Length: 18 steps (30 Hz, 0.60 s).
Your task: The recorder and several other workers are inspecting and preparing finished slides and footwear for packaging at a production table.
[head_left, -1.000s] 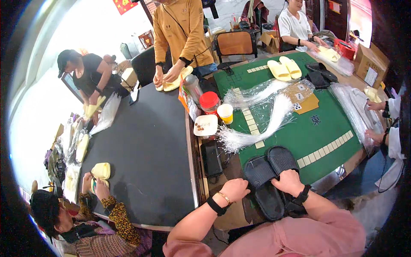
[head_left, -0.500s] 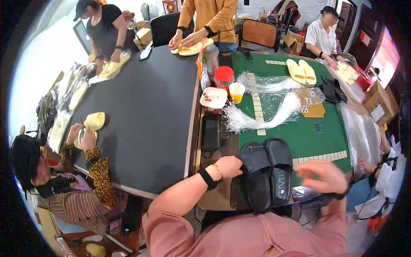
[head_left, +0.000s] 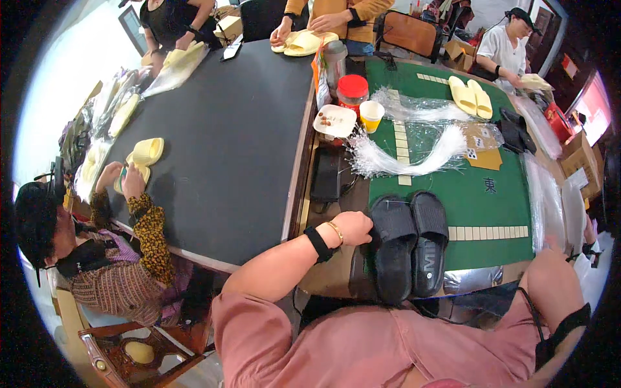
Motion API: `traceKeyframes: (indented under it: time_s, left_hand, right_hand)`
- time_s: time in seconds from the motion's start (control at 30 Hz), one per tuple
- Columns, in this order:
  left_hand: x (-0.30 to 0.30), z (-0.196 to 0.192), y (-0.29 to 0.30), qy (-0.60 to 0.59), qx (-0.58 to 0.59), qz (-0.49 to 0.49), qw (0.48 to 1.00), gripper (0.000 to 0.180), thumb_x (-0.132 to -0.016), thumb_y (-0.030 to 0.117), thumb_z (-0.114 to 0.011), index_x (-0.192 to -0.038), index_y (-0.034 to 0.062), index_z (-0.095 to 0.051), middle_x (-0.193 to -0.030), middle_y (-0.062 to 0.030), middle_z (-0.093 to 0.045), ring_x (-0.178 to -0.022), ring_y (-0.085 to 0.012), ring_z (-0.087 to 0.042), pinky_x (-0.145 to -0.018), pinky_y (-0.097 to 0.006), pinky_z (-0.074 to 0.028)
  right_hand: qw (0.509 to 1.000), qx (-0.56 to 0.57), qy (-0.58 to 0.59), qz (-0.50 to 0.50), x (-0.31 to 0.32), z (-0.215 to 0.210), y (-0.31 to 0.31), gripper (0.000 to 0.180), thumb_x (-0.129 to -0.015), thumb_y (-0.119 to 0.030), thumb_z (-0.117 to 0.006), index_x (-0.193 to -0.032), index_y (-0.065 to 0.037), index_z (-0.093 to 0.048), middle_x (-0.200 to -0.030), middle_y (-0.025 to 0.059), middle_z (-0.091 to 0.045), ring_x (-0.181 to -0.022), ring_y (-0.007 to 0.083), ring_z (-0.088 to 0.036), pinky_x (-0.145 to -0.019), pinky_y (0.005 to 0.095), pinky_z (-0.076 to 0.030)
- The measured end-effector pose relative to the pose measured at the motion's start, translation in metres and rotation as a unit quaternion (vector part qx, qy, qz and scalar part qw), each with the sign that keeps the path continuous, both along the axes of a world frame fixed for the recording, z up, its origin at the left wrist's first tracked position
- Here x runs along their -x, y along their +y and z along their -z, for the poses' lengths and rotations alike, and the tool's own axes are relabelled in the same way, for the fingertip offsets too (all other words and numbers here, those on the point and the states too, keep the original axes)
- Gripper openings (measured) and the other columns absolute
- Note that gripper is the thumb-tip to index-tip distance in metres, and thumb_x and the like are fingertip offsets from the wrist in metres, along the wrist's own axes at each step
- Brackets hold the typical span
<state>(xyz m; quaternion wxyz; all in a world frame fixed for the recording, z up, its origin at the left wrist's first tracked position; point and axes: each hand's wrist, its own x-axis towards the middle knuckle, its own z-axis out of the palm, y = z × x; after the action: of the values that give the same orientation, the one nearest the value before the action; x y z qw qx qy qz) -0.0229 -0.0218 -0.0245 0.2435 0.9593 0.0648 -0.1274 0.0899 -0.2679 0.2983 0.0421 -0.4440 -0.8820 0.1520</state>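
A pair of black slide sandals [head_left: 396, 255] lies side by side on the near edge of the green mat, toes away from me. My left hand [head_left: 354, 228] is curled closed against the left sandal's outer edge; whatever its fingers grip is hidden. A thin clear strand shows faintly over the sandal straps. At the far right, my right hand [head_left: 551, 278] reaches to the near end of a stack of clear plastic bags [head_left: 543, 200]. Its fingers are hidden behind the back of the hand.
White plastic tie strands [head_left: 427, 158] lie on the green mat [head_left: 453, 200], with yellow slides [head_left: 471, 98] and black slides [head_left: 515, 132] beyond. A yellow cup [head_left: 371, 116], dish [head_left: 334, 121] and red-lidded jar [head_left: 352, 89] stand left. Co-workers handle yellow slides around the dark table [head_left: 220, 149].
My right hand has moved from beside the sandals to the plastic bags at the right. My left hand stays beside the left sandal. The whole view has shifted a little.
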Motion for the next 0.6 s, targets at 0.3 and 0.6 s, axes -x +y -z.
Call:
traceKeyframes:
  time_s: [0.3,0.6]
  left_hand:
    - [-0.001,0.002,-0.001,0.005,-0.006,-0.002,1.000,0.029,-0.080,0.030,-0.062,-0.078,0.0017,-0.066,-0.080,-0.0194,-0.066,-0.079,-0.0375,-0.064,-0.073,-0.046,-0.052]
    - [0.000,-0.004,-0.002,0.006,-0.005,-0.002,1.000,0.029,-0.080,0.029,-0.062,-0.082,0.0008,-0.068,-0.083,-0.0201,-0.067,-0.082,-0.0370,-0.065,-0.075,-0.046,-0.053]
  right_hand:
    - [1.000,0.016,0.010,-0.017,-0.003,0.006,0.001,0.033,-0.080,-0.023,-0.071,-0.104,-0.002,-0.062,-0.088,0.0108,-0.066,-0.072,0.0209,-0.066,-0.065,0.0324,-0.051]
    - [0.993,0.083,0.078,0.042,-0.026,0.031,0.008,0.030,-0.081,-0.023,-0.070,-0.100,-0.002,-0.062,-0.086,0.0103,-0.066,-0.070,0.0206,-0.065,-0.063,0.0323,-0.051]
